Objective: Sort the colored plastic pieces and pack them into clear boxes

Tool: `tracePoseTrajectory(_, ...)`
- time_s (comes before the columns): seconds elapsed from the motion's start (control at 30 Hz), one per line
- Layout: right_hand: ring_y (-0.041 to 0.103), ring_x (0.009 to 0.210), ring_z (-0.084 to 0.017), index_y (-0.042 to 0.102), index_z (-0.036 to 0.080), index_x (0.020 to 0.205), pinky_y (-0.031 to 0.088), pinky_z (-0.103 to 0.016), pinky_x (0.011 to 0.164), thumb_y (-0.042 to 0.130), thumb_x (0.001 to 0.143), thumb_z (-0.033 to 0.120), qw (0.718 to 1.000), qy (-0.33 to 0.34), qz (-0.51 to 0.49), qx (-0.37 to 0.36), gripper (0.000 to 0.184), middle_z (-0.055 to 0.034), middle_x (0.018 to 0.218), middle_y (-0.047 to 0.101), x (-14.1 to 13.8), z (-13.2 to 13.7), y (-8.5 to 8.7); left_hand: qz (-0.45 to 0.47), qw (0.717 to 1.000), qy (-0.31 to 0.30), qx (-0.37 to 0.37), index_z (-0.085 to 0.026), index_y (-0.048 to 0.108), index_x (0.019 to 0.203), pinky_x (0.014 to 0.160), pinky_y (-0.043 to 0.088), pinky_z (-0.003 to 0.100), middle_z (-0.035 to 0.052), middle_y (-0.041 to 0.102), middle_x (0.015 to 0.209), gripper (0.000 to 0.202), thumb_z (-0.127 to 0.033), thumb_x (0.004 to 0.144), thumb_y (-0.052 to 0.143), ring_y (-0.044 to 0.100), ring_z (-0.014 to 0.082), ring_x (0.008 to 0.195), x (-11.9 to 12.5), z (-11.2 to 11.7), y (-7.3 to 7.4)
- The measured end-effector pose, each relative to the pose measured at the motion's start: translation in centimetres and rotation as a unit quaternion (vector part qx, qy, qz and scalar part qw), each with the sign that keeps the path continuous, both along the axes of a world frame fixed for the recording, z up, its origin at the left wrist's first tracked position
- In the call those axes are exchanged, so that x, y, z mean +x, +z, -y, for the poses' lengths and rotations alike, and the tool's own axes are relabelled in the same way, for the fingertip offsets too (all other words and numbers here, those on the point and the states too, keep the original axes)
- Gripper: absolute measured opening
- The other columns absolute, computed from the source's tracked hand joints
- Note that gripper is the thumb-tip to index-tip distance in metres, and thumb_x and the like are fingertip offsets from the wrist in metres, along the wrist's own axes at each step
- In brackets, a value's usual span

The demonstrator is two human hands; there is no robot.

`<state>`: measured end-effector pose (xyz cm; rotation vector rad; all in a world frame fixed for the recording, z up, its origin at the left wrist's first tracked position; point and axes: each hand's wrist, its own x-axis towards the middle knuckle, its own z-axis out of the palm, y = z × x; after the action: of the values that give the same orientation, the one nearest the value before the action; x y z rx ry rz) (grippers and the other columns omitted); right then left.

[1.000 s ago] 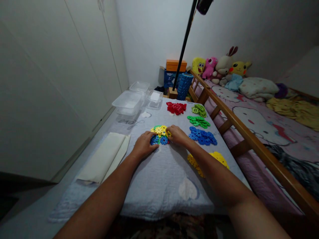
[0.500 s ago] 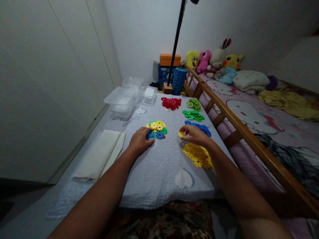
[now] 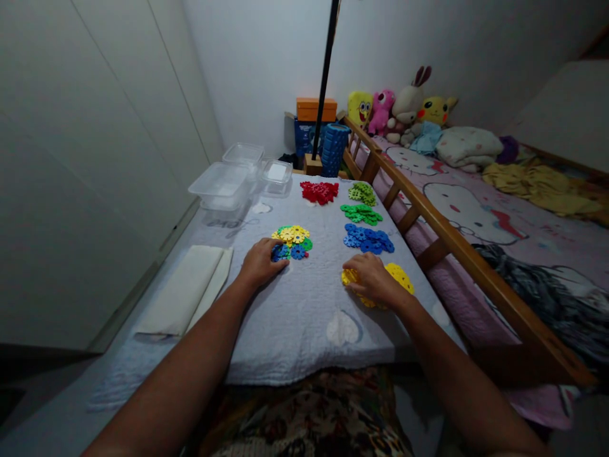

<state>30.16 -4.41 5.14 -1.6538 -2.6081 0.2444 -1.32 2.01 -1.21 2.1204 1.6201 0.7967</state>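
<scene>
A joined cluster of yellow, blue and green flower-shaped plastic discs point(image 3: 295, 240) lies on a pale quilted cloth point(image 3: 304, 317). My left hand point(image 3: 259, 262) rests against its near left edge, fingers curled on the blue discs. My right hand point(image 3: 372, 280) lies on the yellow disc pile point(image 3: 399, 278) at the near right, fingers bent down over the discs. Sorted piles sit beyond: blue point(image 3: 368, 238), green point(image 3: 361, 214), light green point(image 3: 361, 192) and red point(image 3: 318, 192).
Clear plastic containers point(image 3: 220, 186) stand at the far left of the cloth. A folded cream cloth point(image 3: 183, 298) lies at the left. A wooden bed rail point(image 3: 457, 247) runs along the right. A black pole point(image 3: 323, 82), boxes and plush toys point(image 3: 404, 108) stand at the back.
My right hand left the joined cluster and moved right and nearer, down onto the yellow pile. My left hand stayed at the cluster. The view tilted slightly.
</scene>
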Motion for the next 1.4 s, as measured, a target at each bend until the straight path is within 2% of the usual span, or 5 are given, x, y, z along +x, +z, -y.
tracePoseTrajectory(0.37,0.051,0.115,-0.029,0.071,0.02,0.118,0.036,-0.04,0.098,0.071,0.088,0.03,1.0,-0.017,0.015,0.001,0.031,-0.0119,0.123,0.066,-1.8,-0.2,0.2,0.015,1.0,0.007,0.001,-0.018,0.068,0.118,0.097,0.052,0.043,0.0119,0.067,0.118,0.05,-0.035,0.072,0.075,0.065,0.0292,0.107,-0.1,0.1,-0.2)
tracePoseTrajectory(0.7,0.05,0.12,-0.029,0.061,0.021,0.133,0.041,-0.039,0.098,0.06,0.094,0.026,0.999,-0.032,-0.019,0.01,0.04,-0.0124,0.132,0.061,-10.6,-3.9,-1.3,0.035,0.999,-0.004,0.006,-0.019,0.067,0.12,0.094,0.054,0.042,0.0107,0.066,0.12,0.05,-0.033,0.073,0.075,0.064,0.0275,0.108,-0.2,0.0,-0.6)
tracePoseTrajectory(0.87,0.047,0.121,-0.031,0.06,0.019,0.133,0.041,-0.041,0.1,0.061,0.093,0.031,0.996,-0.075,-0.037,0.041,0.041,-0.0146,0.135,0.056,-12.6,-5.0,-2.7,0.033,0.999,-0.004,0.001,-0.02,0.067,0.119,0.095,0.054,0.041,0.0105,0.066,0.12,0.048,-0.032,0.074,0.075,0.064,0.027,0.108,-0.2,0.0,-0.6)
tracePoseTrajectory(1.2,0.049,0.117,-0.029,0.066,0.021,0.125,0.039,-0.04,0.1,0.061,0.093,0.035,0.995,-0.065,-0.064,0.05,0.036,-0.0128,0.126,0.061,-11.8,-5.0,-2.5,0.031,1.0,-0.002,0.0,-0.02,0.067,0.119,0.096,0.053,0.041,0.0098,0.067,0.117,0.047,-0.033,0.074,0.075,0.064,0.027,0.108,-0.2,0.2,-0.4)
tracePoseTrajectory(1.4,0.052,0.116,-0.029,0.065,0.017,0.131,0.039,-0.038,0.099,0.06,0.091,0.03,0.989,-0.114,-0.048,0.077,0.042,-0.0136,0.124,0.065,-6.4,-6.5,-0.8,0.01,1.0,-0.009,-0.002,-0.019,0.067,0.119,0.1,0.051,0.042,0.0109,0.067,0.12,0.047,-0.034,0.075,0.074,0.063,0.028,0.111,-0.1,0.0,-0.3)
